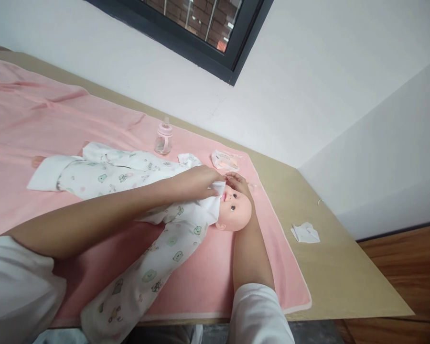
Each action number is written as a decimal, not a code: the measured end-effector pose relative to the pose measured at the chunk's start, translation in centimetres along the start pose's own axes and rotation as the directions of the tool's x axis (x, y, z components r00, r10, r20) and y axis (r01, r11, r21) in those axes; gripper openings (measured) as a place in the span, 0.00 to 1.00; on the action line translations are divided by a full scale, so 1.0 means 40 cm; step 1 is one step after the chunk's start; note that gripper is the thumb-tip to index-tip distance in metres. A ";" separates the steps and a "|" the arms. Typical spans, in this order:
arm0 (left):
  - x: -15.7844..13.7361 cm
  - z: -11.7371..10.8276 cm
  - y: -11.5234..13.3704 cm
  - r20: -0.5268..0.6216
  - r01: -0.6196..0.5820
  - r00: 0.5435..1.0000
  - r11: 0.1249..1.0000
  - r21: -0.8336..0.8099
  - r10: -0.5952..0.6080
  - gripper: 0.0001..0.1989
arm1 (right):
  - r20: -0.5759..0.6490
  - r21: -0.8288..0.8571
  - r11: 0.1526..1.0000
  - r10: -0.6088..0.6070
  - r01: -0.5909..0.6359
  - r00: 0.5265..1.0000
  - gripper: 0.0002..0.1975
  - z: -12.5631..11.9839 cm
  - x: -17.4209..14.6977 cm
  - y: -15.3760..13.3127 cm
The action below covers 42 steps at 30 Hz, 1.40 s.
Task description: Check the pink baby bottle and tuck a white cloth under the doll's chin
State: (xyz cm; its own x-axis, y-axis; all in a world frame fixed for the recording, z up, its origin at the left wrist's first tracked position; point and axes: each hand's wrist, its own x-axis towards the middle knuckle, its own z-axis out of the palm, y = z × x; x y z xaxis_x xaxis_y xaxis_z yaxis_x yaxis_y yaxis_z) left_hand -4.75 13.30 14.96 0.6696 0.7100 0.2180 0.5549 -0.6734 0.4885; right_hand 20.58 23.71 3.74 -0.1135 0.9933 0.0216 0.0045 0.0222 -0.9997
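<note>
While the left hand point(202, 181) pinches the doll's point(191, 212) collar point(212, 209), the right hand point(239, 183) curls just beyond its head point(238, 216), grip unclear.

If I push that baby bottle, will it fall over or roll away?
The bottle might tip, since it's tall and narrow on a soft-looking blanket. Once down, its handle would probably stop it rolling far.
</note>
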 end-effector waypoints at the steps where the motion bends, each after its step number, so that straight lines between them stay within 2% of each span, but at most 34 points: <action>1: 0.000 0.000 -0.001 0.001 0.001 1.000 1.000 0.001 -0.001 0.05 | 0.000 0.007 1.000 0.001 -0.001 1.000 0.15 0.000 -0.001 0.000; 16: 0.004 0.013 -0.002 -0.018 0.035 0.999 0.994 0.105 -0.034 0.06 | -0.011 -0.006 1.000 0.013 -0.013 1.000 0.15 -0.006 0.007 0.005; 22: 0.007 0.017 -0.004 -0.041 0.029 0.999 0.995 0.097 -0.025 0.10 | -0.006 -0.016 1.000 -0.004 0.004 1.000 0.16 -0.009 0.016 0.009; 28: 0.008 0.016 -0.007 -0.084 -0.005 0.996 0.995 0.098 0.013 0.10 | -0.012 -0.013 1.000 0.006 -0.006 1.000 0.16 -0.008 0.013 0.008; 42: 0.012 0.016 -0.009 -0.139 0.000 0.990 0.998 0.055 0.007 0.11 | -0.020 -0.018 1.000 0.003 -0.003 1.000 0.15 -0.005 0.005 0.007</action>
State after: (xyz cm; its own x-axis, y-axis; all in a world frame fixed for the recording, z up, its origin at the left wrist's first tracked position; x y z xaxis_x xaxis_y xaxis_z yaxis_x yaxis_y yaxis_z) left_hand -4.33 13.74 14.36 0.5988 0.7268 0.3364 0.5815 -0.6834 0.4413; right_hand 20.75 23.93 3.45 -0.0940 0.9954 0.0187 0.0226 0.0209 -0.9995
